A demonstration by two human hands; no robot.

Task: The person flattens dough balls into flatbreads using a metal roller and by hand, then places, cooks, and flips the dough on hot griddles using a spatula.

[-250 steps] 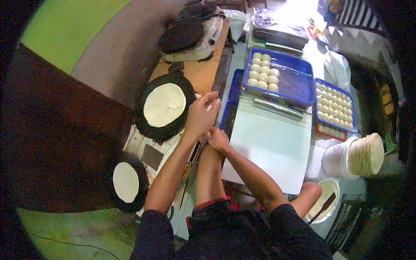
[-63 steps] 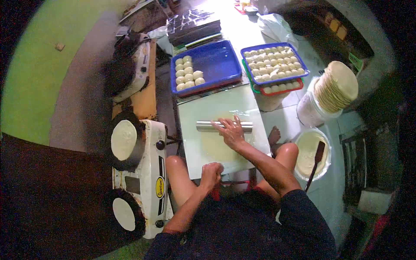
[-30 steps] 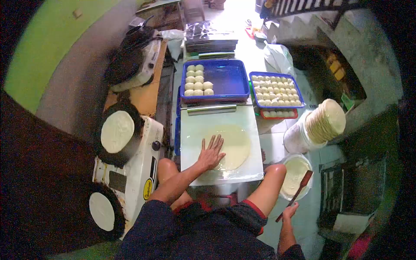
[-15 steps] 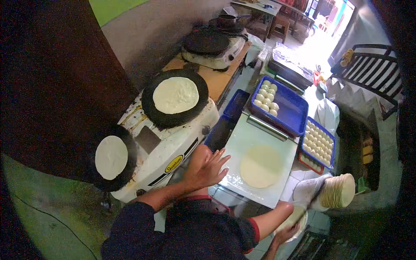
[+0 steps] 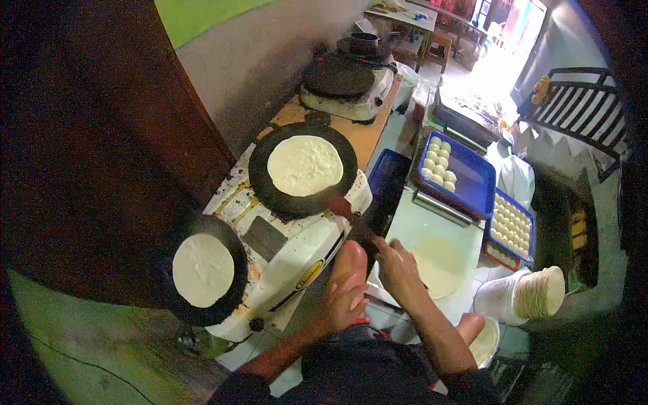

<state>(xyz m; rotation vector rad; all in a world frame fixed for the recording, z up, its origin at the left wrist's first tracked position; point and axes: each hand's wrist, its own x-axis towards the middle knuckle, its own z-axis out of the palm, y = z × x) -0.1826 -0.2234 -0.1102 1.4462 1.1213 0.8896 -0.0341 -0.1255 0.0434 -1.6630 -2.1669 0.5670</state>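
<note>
Head view: right hand (image 5: 399, 268), closed round spatula (image 5: 340, 205), blade at five-o'clock rim of griddle (image 5: 259, 169); pale flatbread (image 5: 305, 166) thereon; left hand (image 5: 345, 301), loosely open, at right hand's eight o'clock.

Over the stove top (image 5: 265, 237), a gap is left between the farther griddle (image 5: 270, 196) and the nearer griddle (image 5: 236, 297). The direct way from the rolling board (image 5: 466, 248) to the farther griddle is crossed by the spatula (image 5: 356, 227) and the right hand (image 5: 398, 268); below them, passage is narrowed by a knee (image 5: 351, 256) and the left hand (image 5: 345, 302). The board's far end is barred by the rolling pin (image 5: 442, 208). In the blue tray (image 5: 476, 177), room is left beside the dough balls (image 5: 437, 162).
</note>
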